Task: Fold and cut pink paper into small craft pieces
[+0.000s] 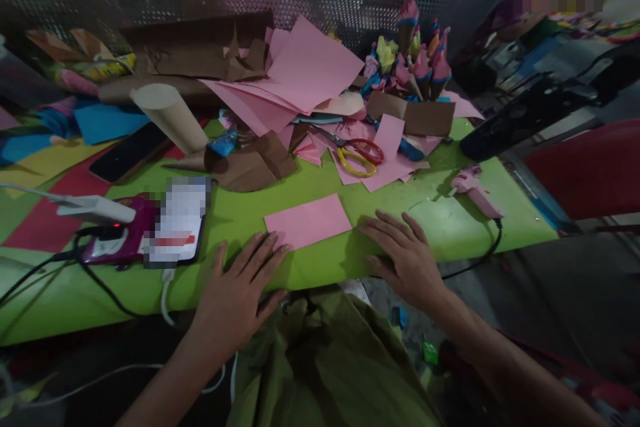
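Observation:
A small pink paper rectangle (pixel 310 220) lies flat on the green tabletop (pixel 240 213), close to its front edge. My left hand (pixel 240 287) rests with fingers stretched out, the fingertips at the paper's lower left corner. To the right of the paper, my right hand (pixel 403 250) is spread on the tabletop, its fingertips just beside the paper's right end. Neither hand holds anything. Behind the paper lie scissors (pixel 361 155) with one red and one yellow handle loop, resting on pink paper scraps.
Large pink sheets (pixel 315 70), brown paper (pixel 255 160) and a cardboard tube (pixel 173 120) crowd the back. A pink glue gun (pixel 477 193) with a black cord lies at right. At left are a charging phone (pixel 180 217), a purple power strip (pixel 125 240) and a dark phone (pixel 130 153). Paper cones (pixel 423 63) stand behind.

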`<state>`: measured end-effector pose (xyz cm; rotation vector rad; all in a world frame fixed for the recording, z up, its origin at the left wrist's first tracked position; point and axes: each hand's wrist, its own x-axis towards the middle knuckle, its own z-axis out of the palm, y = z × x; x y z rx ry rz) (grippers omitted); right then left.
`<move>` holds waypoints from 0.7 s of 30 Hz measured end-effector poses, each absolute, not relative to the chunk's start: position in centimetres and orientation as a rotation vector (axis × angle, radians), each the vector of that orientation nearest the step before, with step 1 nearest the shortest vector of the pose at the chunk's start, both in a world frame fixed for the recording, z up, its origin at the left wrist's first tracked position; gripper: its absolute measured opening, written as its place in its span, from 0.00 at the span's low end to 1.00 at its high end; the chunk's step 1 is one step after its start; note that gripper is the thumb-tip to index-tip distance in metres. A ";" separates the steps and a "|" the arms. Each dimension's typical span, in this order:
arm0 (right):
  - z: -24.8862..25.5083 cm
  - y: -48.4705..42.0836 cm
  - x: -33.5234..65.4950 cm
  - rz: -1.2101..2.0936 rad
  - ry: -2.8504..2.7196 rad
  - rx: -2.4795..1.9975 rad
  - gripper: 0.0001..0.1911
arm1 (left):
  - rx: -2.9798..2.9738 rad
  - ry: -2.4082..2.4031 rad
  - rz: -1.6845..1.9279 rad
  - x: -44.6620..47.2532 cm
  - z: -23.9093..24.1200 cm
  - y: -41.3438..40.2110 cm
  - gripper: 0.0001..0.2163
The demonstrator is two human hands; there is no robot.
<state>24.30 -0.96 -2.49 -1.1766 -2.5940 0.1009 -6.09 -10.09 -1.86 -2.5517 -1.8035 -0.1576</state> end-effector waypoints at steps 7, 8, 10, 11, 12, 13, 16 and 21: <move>-0.8 2.3 19.3 0.237 -2.709 -1.027 0.24 | -2.547 -1.795 -0.145 -5.9 -1.9 -10.0 0.26; -0.9 2.6 18.7 0.247 -2.760 -1.005 0.24 | -2.547 -1.789 -0.146 -6.0 -1.9 -10.1 0.26; -1.1 2.8 18.0 0.255 -2.844 -0.990 0.24 | -2.540 -1.779 -0.160 -6.4 -1.9 -10.4 0.26; -1.2 2.9 18.0 0.257 -2.869 -0.992 0.24 | -2.534 -1.776 -0.174 -6.7 -1.9 -10.6 0.25; -1.3 2.9 18.0 0.261 -2.879 -0.997 0.24 | -2.525 -1.775 -0.190 -6.9 -1.8 -10.9 0.25; -1.4 3.0 18.2 0.268 -2.876 -1.004 0.24 | -2.515 -1.776 -0.207 -7.2 -1.8 -11.1 0.25; -1.3 3.2 18.7 0.321 -2.844 -0.999 0.23 | -2.491 -1.785 -0.258 -7.7 -1.7 -11.7 0.23; -0.8 4.5 18.2 0.342 -2.774 -1.021 0.27 | -2.482 -1.868 -0.342 -7.1 -1.7 -11.2 0.20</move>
